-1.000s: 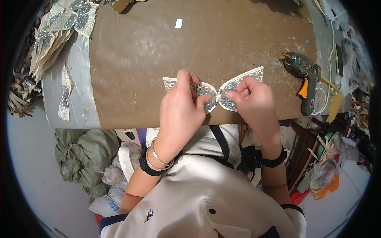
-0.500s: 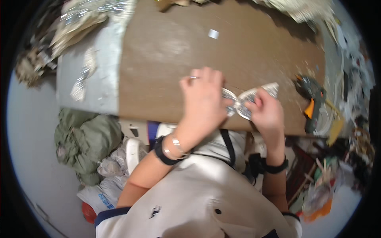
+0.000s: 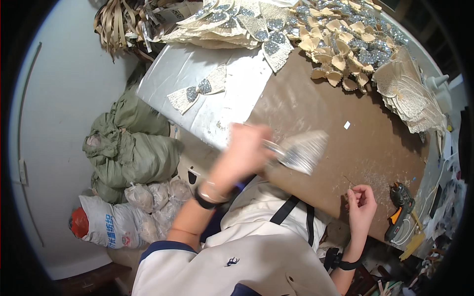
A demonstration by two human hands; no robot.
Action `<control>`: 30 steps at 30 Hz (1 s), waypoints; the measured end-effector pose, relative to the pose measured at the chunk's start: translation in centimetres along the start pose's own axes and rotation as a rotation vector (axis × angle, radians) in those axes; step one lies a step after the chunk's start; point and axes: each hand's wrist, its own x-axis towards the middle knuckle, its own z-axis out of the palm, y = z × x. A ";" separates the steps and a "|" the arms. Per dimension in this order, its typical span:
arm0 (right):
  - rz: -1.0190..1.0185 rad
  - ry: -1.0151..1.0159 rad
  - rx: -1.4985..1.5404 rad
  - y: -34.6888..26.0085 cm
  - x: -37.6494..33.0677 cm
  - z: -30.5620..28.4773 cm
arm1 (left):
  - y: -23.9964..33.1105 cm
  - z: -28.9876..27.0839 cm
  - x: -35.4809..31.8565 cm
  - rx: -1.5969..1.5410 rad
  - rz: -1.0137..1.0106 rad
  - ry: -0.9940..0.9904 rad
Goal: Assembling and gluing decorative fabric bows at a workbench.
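Observation:
A cream, lace-textured bow (image 3: pixel 307 149) with a silver glittery part is smeared by motion above the table's front edge. My left hand (image 3: pixel 248 148) is closed on one end of it, and the fingers hide that end. Farther right, my right hand (image 3: pixel 361 203) is apart from the bow, thumb and fingertips pinched together by the table edge. A thin dark strand shows at its fingertips, too fine to name. A finished-looking bow (image 3: pixel 198 90) in cream with a glittery silver centre lies flat on the pale sheet at the left.
Stacked cream-and-silver bows (image 3: pixel 217 34) and a heap of beige, glittery loops (image 3: pixel 345 49) line the back. More lace pieces (image 3: pixel 407 93) lie at the far right. A glue gun (image 3: pixel 402 207) with its cable rests near the right edge; a white scrap (image 3: pixel 347 125) lies mid-table.
My hands were together on the bow; now they are apart, the left carrying it leftward while the right stays by the table edge. The view has swung left, showing more of the back piles.

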 end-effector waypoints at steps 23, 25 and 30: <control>-0.075 0.870 -0.697 6.2 -3.6 -15.5 | 16.7 6.9 24.9 -0.136 0.586 0.538; 0.072 0.839 -0.606 9.6 -3.9 -17.6 | 18.5 8.9 25.7 -0.135 0.395 0.428; 0.245 0.490 -0.147 15.0 -1.5 -20.5 | 16.8 10.4 26.0 -0.406 0.313 0.328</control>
